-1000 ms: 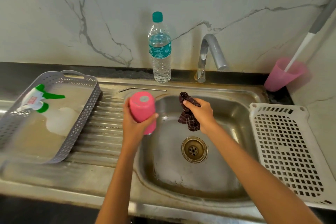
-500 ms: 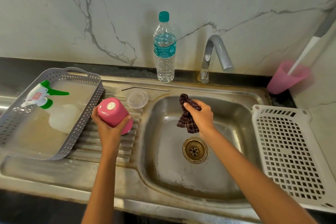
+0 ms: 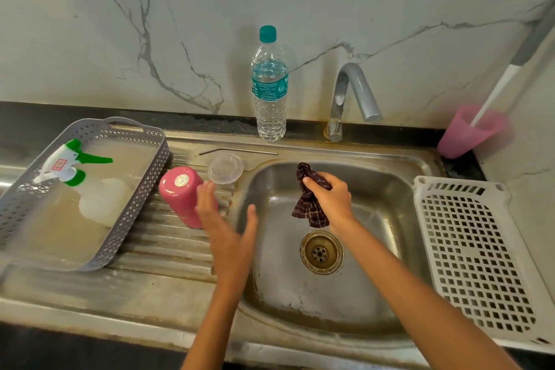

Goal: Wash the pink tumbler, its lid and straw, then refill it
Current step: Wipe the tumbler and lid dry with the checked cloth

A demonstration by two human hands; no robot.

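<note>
The pink tumbler [image 3: 180,194] stands upside down on the ribbed drainboard left of the sink basin [image 3: 375,264]. My left hand [image 3: 228,231] is open just to its right, fingers spread, off the tumbler. The clear lid [image 3: 225,169] lies behind the tumbler on the drainboard. A metal straw [image 3: 237,151] rests along the sink's back rim. Over the basin my right hand [image 3: 329,195] grips a dark checked cloth [image 3: 309,210]. A water bottle [image 3: 269,84] with a teal cap stands against the wall.
A grey perforated tray [image 3: 132,207] at left holds a spray bottle [image 3: 67,167] with a green trigger. The tap [image 3: 351,99] arches over the basin; the drain [image 3: 321,252] lies below the cloth. A white slotted rack [image 3: 480,249] and a pink cup [image 3: 468,132] are at right.
My left hand carried the tumbler from over the basin to the drainboard, set it upside down and let go. The right hand with the cloth barely moved.
</note>
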